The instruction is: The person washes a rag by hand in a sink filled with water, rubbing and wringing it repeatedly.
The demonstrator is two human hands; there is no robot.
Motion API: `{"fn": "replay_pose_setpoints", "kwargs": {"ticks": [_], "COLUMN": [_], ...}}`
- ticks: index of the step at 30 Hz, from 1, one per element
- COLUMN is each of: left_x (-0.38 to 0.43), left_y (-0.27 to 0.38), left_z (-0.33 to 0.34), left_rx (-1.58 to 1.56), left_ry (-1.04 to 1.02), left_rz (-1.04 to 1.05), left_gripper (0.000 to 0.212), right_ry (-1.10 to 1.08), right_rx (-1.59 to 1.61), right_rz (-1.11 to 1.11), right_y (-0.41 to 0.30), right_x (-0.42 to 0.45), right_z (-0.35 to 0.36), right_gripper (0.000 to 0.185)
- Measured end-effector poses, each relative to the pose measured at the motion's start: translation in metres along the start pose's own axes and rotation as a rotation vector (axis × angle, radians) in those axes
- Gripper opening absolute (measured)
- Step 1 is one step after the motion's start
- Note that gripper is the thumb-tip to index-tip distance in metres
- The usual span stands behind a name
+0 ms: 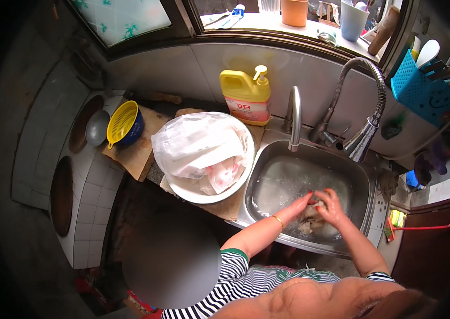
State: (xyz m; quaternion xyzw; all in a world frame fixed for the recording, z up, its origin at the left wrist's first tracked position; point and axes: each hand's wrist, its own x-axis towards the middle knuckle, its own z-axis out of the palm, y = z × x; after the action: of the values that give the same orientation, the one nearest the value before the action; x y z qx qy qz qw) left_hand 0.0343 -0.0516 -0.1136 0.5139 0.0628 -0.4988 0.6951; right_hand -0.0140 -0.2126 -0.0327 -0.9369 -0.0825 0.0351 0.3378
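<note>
Both my hands are wet and close together over a stainless steel sink basin. My left hand comes in from the left, its fingertips meeting a beige crumpled soft piece. From the right, my right hand curls over the same piece with bent fingers. The piece hangs between and below the hands; whether it is cloth or food I cannot tell. Cloudy water with some foam lies in the basin. Part of the left fingers is hidden behind the piece and the right hand.
A metal faucet and a spring-neck sprayer stand behind the sink. To the left are a white basin holding plastic bags, a yellow detergent jug and a yellow colander. A blue utensil basket hangs at right.
</note>
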Motion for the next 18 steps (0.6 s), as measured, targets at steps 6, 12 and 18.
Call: {"fn": "replay_pose_setpoints", "kwargs": {"ticks": [6,12,18], "left_x": [0.010,-0.009,0.031], "left_y": [-0.016,0.012,-0.037], "left_z": [0.002,0.010,-0.037], "left_rx": [-0.064,0.013,-0.085], "left_ry": [0.104,0.366,0.413], "left_rz": [-0.225,-0.194,-0.051], "left_gripper": [0.063,0.058,0.051], "right_ry": [-0.045,-0.255,-0.266], "right_rx": [-0.382,-0.519,-0.547], "right_rz": [0.072,0.201,0.270], "right_y": [0.012,0.021,0.005], "right_x": [-0.027,0.002,0.039], "right_z": [0.066,0.076,0.085], "right_gripper": [0.043,0.039,0.033]}}
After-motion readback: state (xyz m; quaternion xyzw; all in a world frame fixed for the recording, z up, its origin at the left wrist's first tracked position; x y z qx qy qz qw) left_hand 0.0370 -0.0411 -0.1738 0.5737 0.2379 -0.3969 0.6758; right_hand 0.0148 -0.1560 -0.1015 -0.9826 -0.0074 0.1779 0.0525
